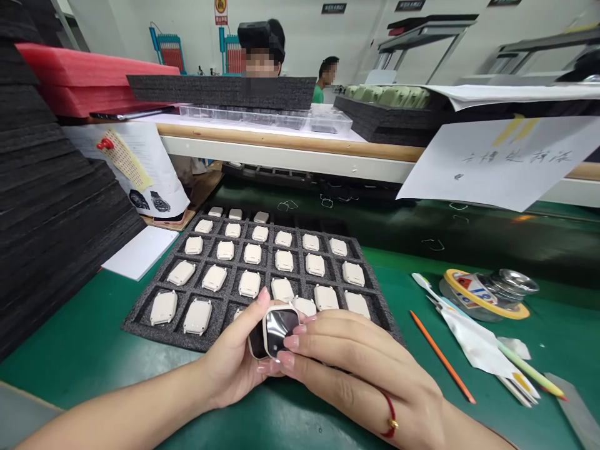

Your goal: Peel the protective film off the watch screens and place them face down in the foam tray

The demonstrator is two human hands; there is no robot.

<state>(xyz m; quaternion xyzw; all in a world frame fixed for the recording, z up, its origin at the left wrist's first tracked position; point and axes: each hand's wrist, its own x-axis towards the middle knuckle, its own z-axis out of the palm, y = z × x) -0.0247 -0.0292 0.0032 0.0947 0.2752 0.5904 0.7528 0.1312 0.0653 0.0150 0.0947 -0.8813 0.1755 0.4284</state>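
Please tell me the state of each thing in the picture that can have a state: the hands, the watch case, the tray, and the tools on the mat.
left hand: closed on the watch case, thumb up.
right hand: fingertips on the watch case.
watch case: lifted, held by both hands, glossy face up.
foam tray: flat on the mat, most pockets filled.
orange pencil: lying flat.
tape roll: lying flat.

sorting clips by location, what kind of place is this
Most likely an electronics assembly or inspection line in a factory. A black foam tray holds rows of identical beige watch-like cases, both hands hold one case over a green bench mat, and stacked foam trays stand alongside.
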